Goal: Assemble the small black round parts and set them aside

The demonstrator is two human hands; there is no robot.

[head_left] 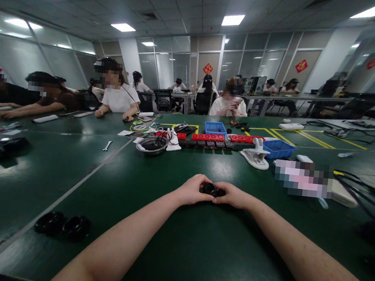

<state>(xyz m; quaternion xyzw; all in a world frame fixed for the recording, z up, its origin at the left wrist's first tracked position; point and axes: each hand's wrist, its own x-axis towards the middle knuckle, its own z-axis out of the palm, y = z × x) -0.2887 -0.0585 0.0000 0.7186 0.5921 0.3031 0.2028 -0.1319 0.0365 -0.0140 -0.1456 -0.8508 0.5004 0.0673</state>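
Observation:
A small glossy black ring-shaped part (pixel 210 189) with a round opening is held just over the green table in front of me. My left hand (pixel 196 189) curls its fingers and thumb round the left side of it. From the right side my right hand (pixel 230 195) grips the same part, and the thumbs almost meet at its near edge. Two similar black rings lie to the left, a left one (pixel 50 223) and a right one (pixel 77 227), close beside each other. What the part is exactly, I cannot make out.
Across the green table (pixel 163 245) stand red power strips (pixel 208 137), a metal bowl (pixel 152 145), a white clamp base (pixel 255 156), and blue bins, one at the back (pixel 215 128) and one on the right (pixel 277 148). A wrench (pixel 107 146) lies left. Cables (pixel 366 186) spread right. Several people sit beyond.

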